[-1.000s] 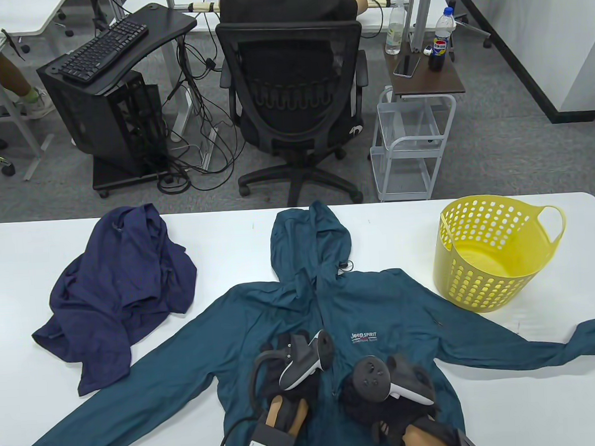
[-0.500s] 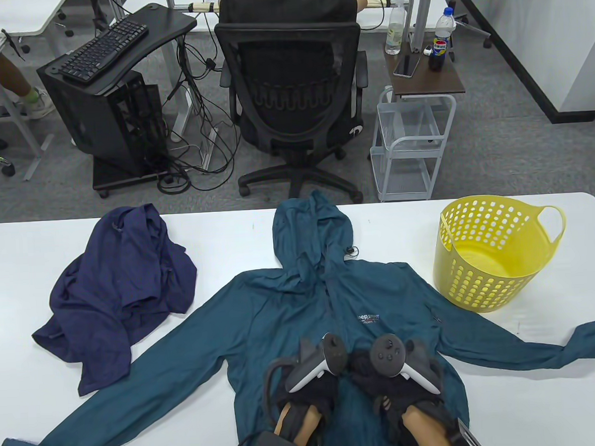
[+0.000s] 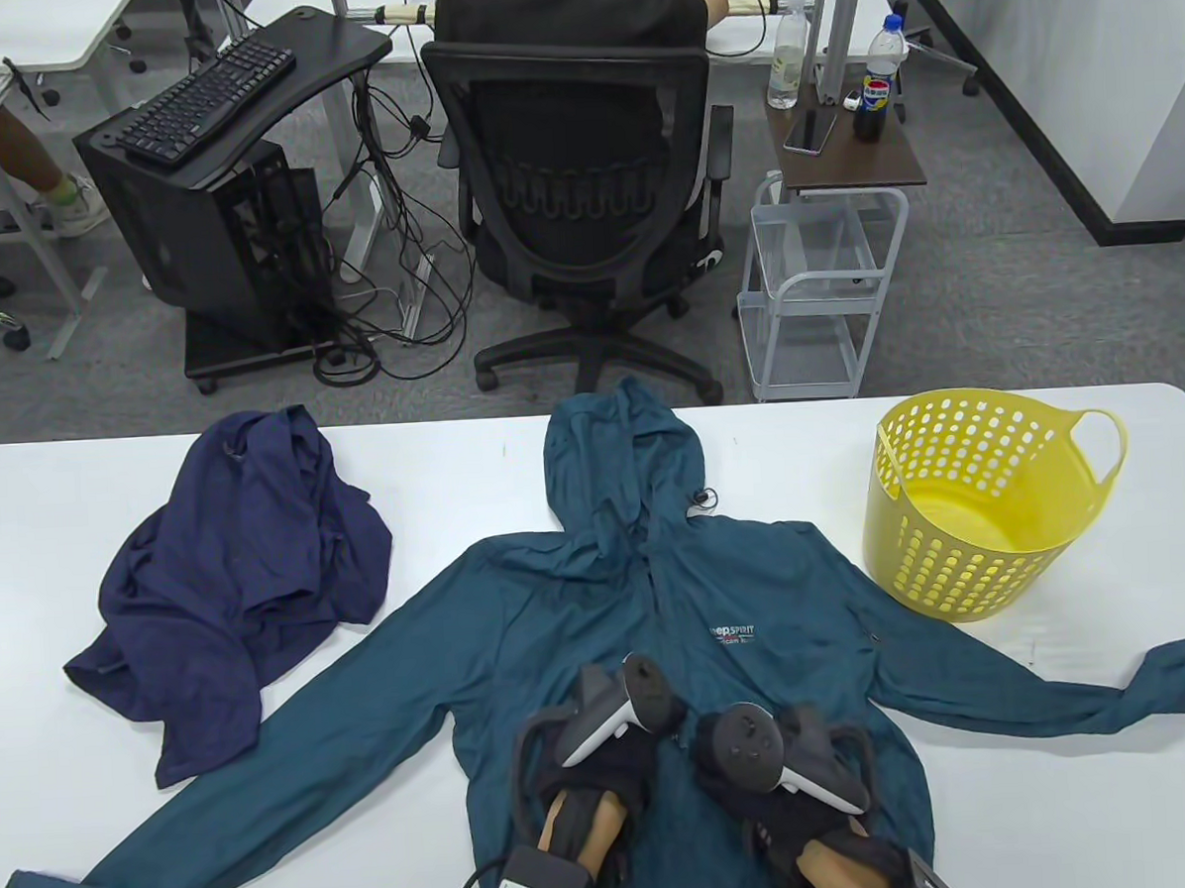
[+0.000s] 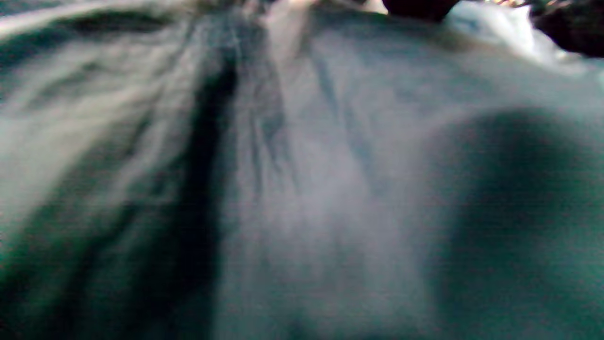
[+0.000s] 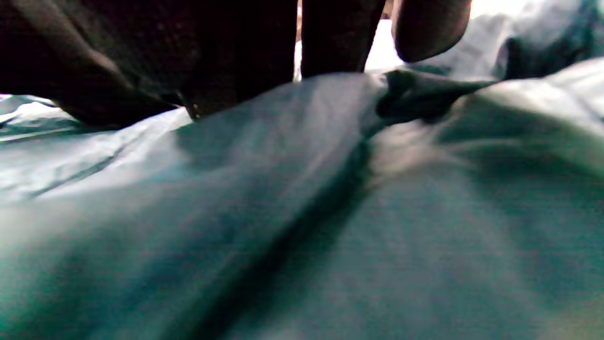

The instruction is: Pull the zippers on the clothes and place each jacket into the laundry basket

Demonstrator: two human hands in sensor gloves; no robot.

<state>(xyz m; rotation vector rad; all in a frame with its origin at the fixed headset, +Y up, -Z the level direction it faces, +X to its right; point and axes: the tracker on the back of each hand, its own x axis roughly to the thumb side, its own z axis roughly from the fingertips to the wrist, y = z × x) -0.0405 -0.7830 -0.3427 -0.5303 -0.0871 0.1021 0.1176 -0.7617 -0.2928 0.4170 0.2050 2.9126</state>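
Observation:
A teal hooded jacket [image 3: 562,624] lies spread face up on the white table [image 3: 41,513], its hood reaching the far edge. Both gloved hands sit on its lower front, one on each side of the centre zipper line. The left hand [image 3: 618,750] has its fingers hidden under its tracker, and the left wrist view shows only blurred teal fabric [image 4: 330,189]. In the right wrist view the right hand's fingers [image 5: 330,38] come down onto the jacket [image 5: 236,212] beside a raised fold, the thumb held apart. The right hand [image 3: 758,763] lies just right of the zipper.
A crumpled navy jacket [image 3: 252,571] lies at the table's left. A yellow perforated laundry basket [image 3: 936,555] stands at the right with nothing visible in it. Beyond the far edge are an office chair [image 3: 579,187] with a seated person and a small trolley [image 3: 812,284].
The teal jacket has slid away from me, its hood now over the far edge. Both hands went forward with it, then drew back a little and slightly apart.

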